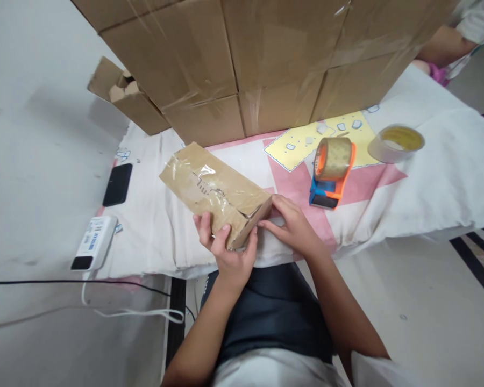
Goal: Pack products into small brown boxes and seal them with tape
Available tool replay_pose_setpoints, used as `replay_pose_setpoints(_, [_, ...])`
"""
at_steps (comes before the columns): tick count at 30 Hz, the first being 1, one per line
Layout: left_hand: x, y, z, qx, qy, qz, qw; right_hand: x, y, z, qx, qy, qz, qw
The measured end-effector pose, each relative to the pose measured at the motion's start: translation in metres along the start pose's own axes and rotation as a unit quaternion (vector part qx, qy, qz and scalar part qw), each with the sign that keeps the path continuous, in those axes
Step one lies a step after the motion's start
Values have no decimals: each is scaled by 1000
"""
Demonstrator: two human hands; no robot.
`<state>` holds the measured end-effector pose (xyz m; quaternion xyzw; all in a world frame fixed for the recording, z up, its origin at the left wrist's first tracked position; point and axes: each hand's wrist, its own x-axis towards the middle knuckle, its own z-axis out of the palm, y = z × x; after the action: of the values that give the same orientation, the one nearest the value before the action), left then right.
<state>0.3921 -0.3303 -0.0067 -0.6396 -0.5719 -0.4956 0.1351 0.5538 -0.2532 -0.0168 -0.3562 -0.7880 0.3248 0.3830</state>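
Observation:
A long cardboard box point(221, 188), with shiny clear tape over its top, lies slantwise on the cloth-covered table in front of me. My left hand point(229, 247) grips its near end, fingers on the long side and thumb at the end face. At the same end, the fingers of my right hand point(290, 223) press against the end face and corner; a small gap shows along the edge there. To the right of my right hand lies an orange and blue tape dispenser point(331, 172) carrying a roll of brown tape.
Stacked cardboard boxes point(278, 64) wall off the back, with an open box point(133, 102) beside them. At the left are a black phone point(118, 184) and a white power strip point(94, 243). A tape roll point(396, 143) lies right. Another person's arm point(443, 45) shows far right.

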Motion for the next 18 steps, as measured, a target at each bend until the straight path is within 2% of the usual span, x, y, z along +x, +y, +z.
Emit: replay_pose_setpoints(18, [-10, 0, 5, 3, 15, 7, 1000, 1, 1, 3, 49, 5, 0, 999])
